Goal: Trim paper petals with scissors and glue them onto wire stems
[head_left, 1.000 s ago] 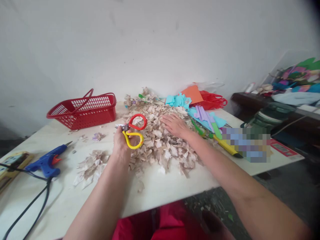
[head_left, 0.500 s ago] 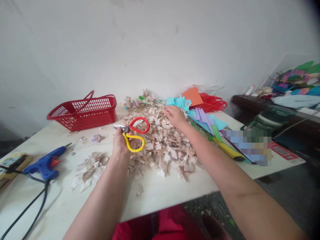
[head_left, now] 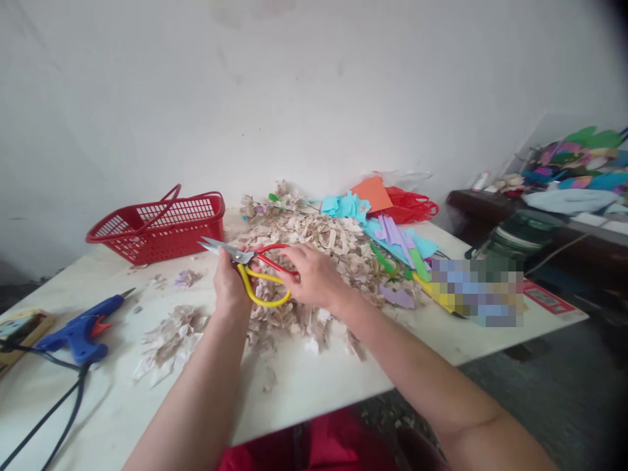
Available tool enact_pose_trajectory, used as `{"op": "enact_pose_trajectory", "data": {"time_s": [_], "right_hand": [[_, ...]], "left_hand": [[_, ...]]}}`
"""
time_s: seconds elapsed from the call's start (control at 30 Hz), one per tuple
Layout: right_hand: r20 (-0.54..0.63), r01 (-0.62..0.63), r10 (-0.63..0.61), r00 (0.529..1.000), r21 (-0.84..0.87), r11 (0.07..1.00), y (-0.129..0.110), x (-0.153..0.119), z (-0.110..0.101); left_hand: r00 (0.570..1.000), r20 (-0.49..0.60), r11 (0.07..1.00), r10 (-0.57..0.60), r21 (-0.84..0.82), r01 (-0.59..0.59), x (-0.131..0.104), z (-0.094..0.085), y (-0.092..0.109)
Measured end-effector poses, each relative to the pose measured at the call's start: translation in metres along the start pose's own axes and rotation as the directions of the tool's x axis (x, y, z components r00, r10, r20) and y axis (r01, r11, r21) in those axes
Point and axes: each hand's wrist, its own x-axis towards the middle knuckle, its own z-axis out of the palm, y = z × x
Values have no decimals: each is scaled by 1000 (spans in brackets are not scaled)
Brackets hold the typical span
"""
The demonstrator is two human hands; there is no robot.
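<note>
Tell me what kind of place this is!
It's probably a craft workspace: there's a blue glue gun, scissors with colourful handles, and a big heap of pale scraps.

My table (head_left: pixel 309 389) bears a scrap heap (head_left: pixel 343 239). Left of the heap I have a basket (head_left: pixel 184 243), a glue gun (head_left: pixel 81 335) and a power strip (head_left: pixel 29 327); beyond its right side, cyan paper (head_left: pixel 346 207) and a red bag (head_left: pixel 412 206).

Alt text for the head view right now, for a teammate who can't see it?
The left hand holds scissors at mid-length, the right hand at their red and yellow handles, over pale scraps heaped on a white table. A red basket and blue glue gun sit to the left.
</note>
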Motion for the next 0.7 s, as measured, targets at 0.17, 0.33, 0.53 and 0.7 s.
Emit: {"op": "enact_pose_trajectory", "data": {"time_s": [0.17,0.33,0.53,0.7], "right_hand": [[111,20,-3,994,-152,988,-16,-4,19],[160,-127,150,976,-142,982,-16,-4,30],[7,-342,345,939,-103,934,13,0,13],[-86,-496,509,856,136,857,68,0,-2]], "left_hand": [[992,76,995,103,9,-104,-4,0,-3],[959,139,966,246,41,-254,-17,9,-9],[951,222,962,216,116,-246,-18,13,-11],[900,190,731,391,530,-430,-6,1,-18]]}}
